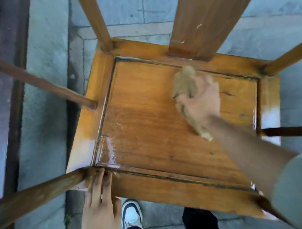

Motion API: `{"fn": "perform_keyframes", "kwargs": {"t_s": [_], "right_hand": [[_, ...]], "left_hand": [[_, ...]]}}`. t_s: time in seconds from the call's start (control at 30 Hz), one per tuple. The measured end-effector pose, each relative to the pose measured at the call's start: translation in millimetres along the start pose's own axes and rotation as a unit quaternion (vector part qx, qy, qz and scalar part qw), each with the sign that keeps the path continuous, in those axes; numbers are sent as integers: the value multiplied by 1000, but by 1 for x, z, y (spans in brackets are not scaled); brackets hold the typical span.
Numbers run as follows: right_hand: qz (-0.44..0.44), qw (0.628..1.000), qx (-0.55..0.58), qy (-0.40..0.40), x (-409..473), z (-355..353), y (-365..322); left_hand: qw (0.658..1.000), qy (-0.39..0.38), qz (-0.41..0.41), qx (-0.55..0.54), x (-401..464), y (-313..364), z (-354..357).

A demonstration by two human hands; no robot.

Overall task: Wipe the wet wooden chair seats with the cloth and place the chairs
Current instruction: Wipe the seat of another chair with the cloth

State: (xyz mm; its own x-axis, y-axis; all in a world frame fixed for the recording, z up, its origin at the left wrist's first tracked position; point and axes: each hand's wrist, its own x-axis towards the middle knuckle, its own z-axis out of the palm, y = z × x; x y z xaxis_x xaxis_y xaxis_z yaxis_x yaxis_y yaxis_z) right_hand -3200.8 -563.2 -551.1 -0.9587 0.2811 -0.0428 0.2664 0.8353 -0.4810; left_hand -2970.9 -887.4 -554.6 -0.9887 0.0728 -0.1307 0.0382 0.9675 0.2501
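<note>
You look down on the wooden chair, which stands on the stone floor close in front of your feet. Its seat fills the middle of the view, with the wide back slat rising at the far edge and thinner rails on both sides. The near left corner of the seat shines with water, and pale wet glare lies also on the left and right frame pieces. I judge this water is the main risk: if your strokes stay at the far right, the wet corner stays wet, and water in the dark groove around the panel is easy to miss.

Your right hand is on the far right part of the seat with its fingers curled over the crumpled beige cloth, pressing it on the wood. The cloth is bunched, so only a small part of it touches; it may push the water along instead of taking it up.

Your left hand lies with straight fingers on the near left corner of the frame, holding nothing, only steadying. It rests right beside the wet patch, so it can slip if you push hard, and then the chair may turn on the floor toward your shoe.
</note>
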Motion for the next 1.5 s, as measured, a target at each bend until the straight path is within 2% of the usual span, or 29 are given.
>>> {"fn": "perform_keyframes", "kwargs": {"t_s": [0.1,0.2,0.27,0.3,0.33,0.4,0.47,0.5,0.53,0.6,0.7,0.87,1.0,1.17,1.27,1.37,1.43,1.5], "right_hand": [[-191,975,13,-115,-100,27,-49],[-353,889,83,-279,-197,41,-76],[-348,841,154,-385,-213,34,-82],[-330,831,187,-408,-205,30,-82],[-308,838,209,-400,-190,25,-80],[-264,894,199,-304,-142,21,-83],[-220,947,125,-197,-77,32,-100],[-210,958,79,-181,-50,41,-116],[-221,955,41,-194,-33,49,-131],[-305,920,0,-246,-41,67,-154],[-385,868,-10,-314,-120,75,-160],[-379,860,-88,-329,-175,57,-140],[-318,860,-140,-375,-181,19,-110],[-160,885,-163,-405,-196,-48,-29],[-30,923,-153,-352,-218,-84,28],[130,945,-128,-272,-251,-103,66],[251,938,-100,-216,-275,-110,77],[338,919,-46,-197,-295,-112,78]], "left_hand": [[997,2,-65,-32,-12,13,-4],[984,-17,-157,-81,-20,24,-13],[968,-16,-209,-139,-26,26,-21],[963,-13,-225,-150,-28,25,-24],[960,-14,-233,-152,-29,26,-24],[963,3,-221,-156,-28,24,-23],[967,42,-205,-143,-21,15,-20],[970,53,-201,-128,-19,10,-19],[971,59,-198,-119,-16,6,-17],[972,60,-195,-114,-18,-5,-13],[973,39,-197,-110,-26,-8,-11],[973,-1,-213,-88,-28,6,-17],[976,-14,-199,-83,-18,23,-26],[990,-84,-91,-61,-1,64,-30],[992,-124,2,-31,8,98,-24],[984,-157,86,10,13,131,-10],[973,-181,136,41,16,155,-1],[959,-213,168,80,15,173,3]]}}
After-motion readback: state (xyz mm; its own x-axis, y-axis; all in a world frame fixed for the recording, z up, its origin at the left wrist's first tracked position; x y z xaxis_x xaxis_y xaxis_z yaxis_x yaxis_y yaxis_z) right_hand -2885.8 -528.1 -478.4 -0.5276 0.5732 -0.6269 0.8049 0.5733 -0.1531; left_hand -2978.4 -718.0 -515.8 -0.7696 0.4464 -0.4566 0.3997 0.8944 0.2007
